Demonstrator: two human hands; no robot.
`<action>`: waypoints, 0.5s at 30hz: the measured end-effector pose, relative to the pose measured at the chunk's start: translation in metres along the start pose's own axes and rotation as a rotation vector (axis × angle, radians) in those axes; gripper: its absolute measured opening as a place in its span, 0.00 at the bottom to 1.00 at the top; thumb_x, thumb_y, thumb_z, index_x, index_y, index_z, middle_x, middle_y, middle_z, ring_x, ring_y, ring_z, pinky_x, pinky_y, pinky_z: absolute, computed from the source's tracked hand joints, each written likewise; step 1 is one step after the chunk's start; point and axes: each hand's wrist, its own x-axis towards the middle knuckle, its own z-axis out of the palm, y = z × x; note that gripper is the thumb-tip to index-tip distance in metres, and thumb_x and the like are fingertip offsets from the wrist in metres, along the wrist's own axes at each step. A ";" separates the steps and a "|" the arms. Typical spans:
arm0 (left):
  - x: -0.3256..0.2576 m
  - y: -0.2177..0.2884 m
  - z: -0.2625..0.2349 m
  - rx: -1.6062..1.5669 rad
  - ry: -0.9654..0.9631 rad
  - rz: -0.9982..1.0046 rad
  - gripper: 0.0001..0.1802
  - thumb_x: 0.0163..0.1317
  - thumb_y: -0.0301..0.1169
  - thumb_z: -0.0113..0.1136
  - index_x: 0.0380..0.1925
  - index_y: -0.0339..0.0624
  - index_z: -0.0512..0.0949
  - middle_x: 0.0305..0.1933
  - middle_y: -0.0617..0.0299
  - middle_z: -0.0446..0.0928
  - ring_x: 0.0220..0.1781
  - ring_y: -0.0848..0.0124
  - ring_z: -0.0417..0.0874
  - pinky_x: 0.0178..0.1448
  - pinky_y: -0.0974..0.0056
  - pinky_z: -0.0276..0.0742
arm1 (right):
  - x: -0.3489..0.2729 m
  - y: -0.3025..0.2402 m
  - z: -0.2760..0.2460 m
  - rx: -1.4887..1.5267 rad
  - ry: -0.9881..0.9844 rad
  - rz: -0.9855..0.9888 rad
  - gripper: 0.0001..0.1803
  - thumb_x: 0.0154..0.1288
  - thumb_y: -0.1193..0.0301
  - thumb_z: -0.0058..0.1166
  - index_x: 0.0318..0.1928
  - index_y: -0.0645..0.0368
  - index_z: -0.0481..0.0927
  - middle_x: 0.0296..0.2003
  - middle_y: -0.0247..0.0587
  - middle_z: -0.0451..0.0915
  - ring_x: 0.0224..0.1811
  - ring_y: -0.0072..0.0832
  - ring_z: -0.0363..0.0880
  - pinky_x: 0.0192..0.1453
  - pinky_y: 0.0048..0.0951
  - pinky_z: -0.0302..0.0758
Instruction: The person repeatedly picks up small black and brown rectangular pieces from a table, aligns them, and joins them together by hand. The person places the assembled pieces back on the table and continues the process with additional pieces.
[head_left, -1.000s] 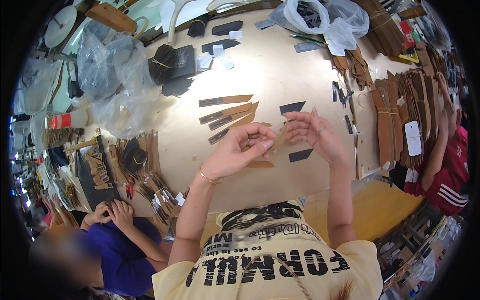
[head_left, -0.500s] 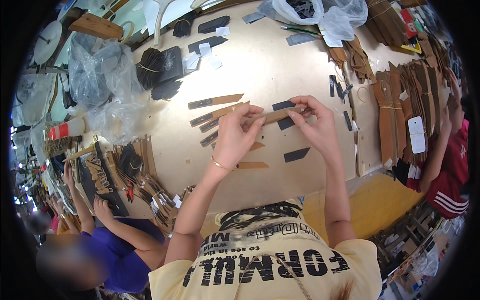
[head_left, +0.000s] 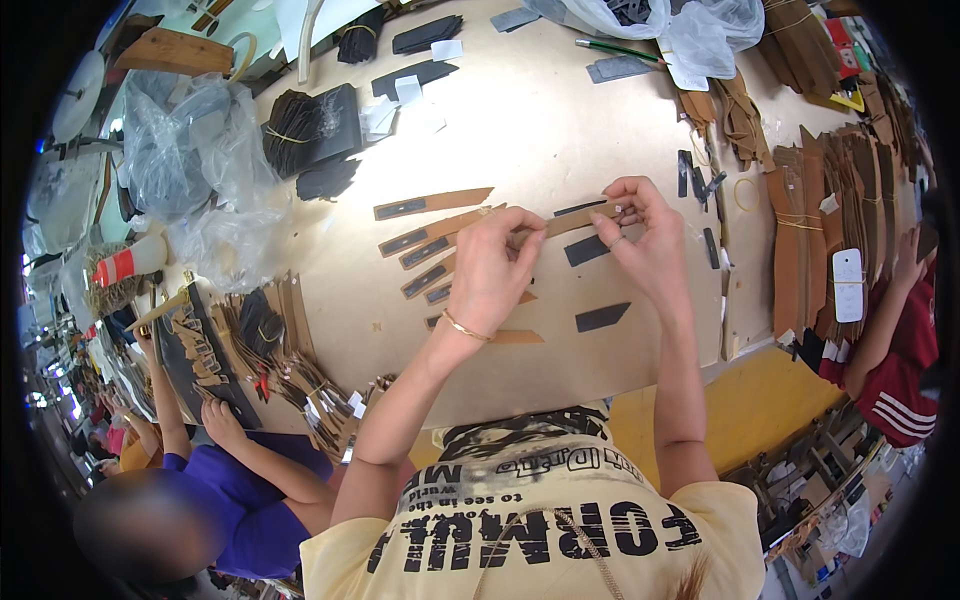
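Observation:
My left hand (head_left: 492,268) and my right hand (head_left: 641,238) hold a long brown leather strip (head_left: 572,220) between them, just above the tan table (head_left: 540,110). The left hand pinches its left end, the right hand its right end, where a dark patch shows. Several similar brown strips with black patches (head_left: 430,238) lie in a fan to the left of my left hand. Two loose black patches (head_left: 592,283) lie under my right hand, and another brown strip (head_left: 515,337) lies near my left wrist.
A person in a purple shirt (head_left: 235,500) works at bundles of brown pieces (head_left: 255,340) at the lower left. Another person in red (head_left: 900,340) sits at the right by stacked brown strips (head_left: 820,220). Clear plastic bags (head_left: 180,160) and black stacks (head_left: 310,120) fill the far left.
Both hands have risen from the table near my body to further out, lifting the brown strip and stretching it out between them.

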 end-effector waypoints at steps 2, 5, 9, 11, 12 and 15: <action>0.000 -0.001 0.002 0.002 -0.012 -0.026 0.05 0.62 0.24 0.64 0.35 0.32 0.83 0.21 0.67 0.77 0.21 0.85 0.68 0.25 0.75 0.65 | 0.002 0.001 -0.001 0.067 0.004 0.047 0.13 0.57 0.78 0.63 0.42 0.63 0.76 0.32 0.36 0.82 0.33 0.23 0.81 0.42 0.25 0.79; 0.001 -0.002 0.004 0.022 0.010 -0.003 0.06 0.62 0.24 0.64 0.36 0.32 0.84 0.21 0.67 0.78 0.20 0.85 0.68 0.25 0.75 0.65 | 0.003 0.003 -0.003 0.059 -0.010 0.061 0.13 0.57 0.78 0.64 0.41 0.62 0.76 0.31 0.35 0.81 0.33 0.22 0.81 0.41 0.24 0.78; 0.001 -0.004 0.006 0.023 0.019 -0.006 0.06 0.62 0.24 0.65 0.36 0.32 0.84 0.21 0.67 0.78 0.20 0.85 0.69 0.25 0.75 0.65 | 0.003 0.003 -0.002 0.042 -0.007 0.053 0.13 0.57 0.78 0.64 0.41 0.62 0.75 0.30 0.34 0.81 0.33 0.22 0.81 0.40 0.23 0.79; 0.001 -0.004 0.006 0.031 0.025 -0.007 0.06 0.62 0.24 0.65 0.36 0.32 0.84 0.21 0.67 0.78 0.20 0.85 0.70 0.25 0.75 0.66 | 0.002 0.002 -0.002 0.041 -0.003 0.048 0.13 0.57 0.79 0.64 0.40 0.62 0.74 0.30 0.34 0.80 0.33 0.22 0.81 0.40 0.23 0.79; 0.002 -0.004 0.006 0.033 0.025 -0.014 0.05 0.62 0.24 0.65 0.35 0.32 0.84 0.21 0.67 0.78 0.20 0.85 0.70 0.24 0.75 0.66 | 0.002 0.002 -0.001 0.032 0.001 0.044 0.13 0.57 0.79 0.64 0.40 0.62 0.74 0.30 0.34 0.80 0.33 0.22 0.81 0.40 0.23 0.79; 0.003 -0.003 0.007 0.042 0.035 -0.009 0.05 0.61 0.24 0.65 0.34 0.32 0.84 0.20 0.66 0.79 0.20 0.85 0.70 0.24 0.75 0.66 | 0.001 0.001 0.000 0.011 0.012 0.032 0.13 0.57 0.79 0.63 0.40 0.62 0.74 0.30 0.35 0.80 0.33 0.22 0.81 0.40 0.24 0.79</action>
